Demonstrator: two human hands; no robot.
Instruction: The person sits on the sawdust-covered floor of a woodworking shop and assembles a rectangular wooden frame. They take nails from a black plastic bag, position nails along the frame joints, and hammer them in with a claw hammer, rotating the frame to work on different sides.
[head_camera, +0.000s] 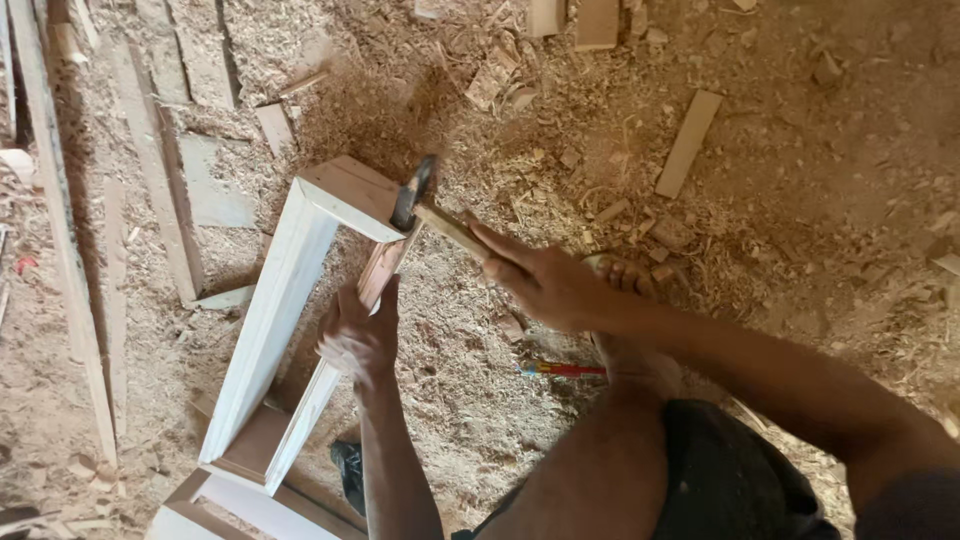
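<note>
A pale wooden frame (270, 300) stands on a sawdust-covered floor, its long rails running from lower left up to a top corner block (350, 192). My left hand (358, 335) grips the frame's right rail about halfway up. My right hand (545, 280) holds a hammer by its wooden handle (450, 228). The dark metal hammer head (412, 192) rests against the right end of the top corner block. My bare foot (625, 350) stands on the floor just behind my right hand.
Long planks (150, 170) and a thin batten (60, 230) lie at the left. Short offcuts, such as a flat strip (688, 142), litter the shavings at the top. A red and yellow pencil-like tool (562, 369) lies by my foot.
</note>
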